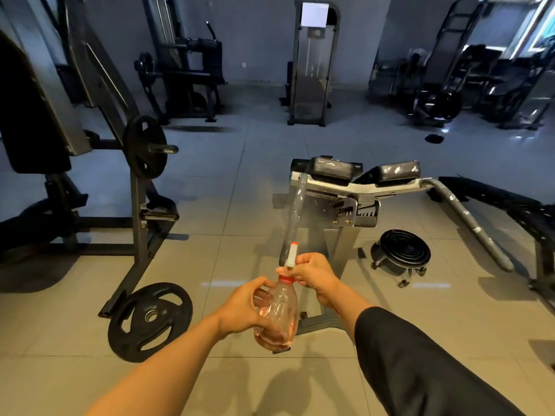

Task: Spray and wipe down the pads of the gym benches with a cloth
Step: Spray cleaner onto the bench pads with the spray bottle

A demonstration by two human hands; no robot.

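Observation:
I hold a clear plastic spray bottle (277, 313) with pinkish liquid in front of me. My left hand (243, 307) grips its body. My right hand (315, 273) grips the white and red spray head (291, 255) at the top. A faint mist hangs in the air ahead of the nozzle. Beyond the bottle stands a grey-framed bench with two black pads, the left pad (333, 169) and the right pad (390, 172). A dark cloth (420, 364) hangs draped over my right forearm.
A black weight plate (150, 319) leans against a plate-loaded machine (141, 187) on the left. A small black wheeled stool (401, 253) stands right of the bench, with a long dark bench (510, 205) at far right. More machines line the back wall.

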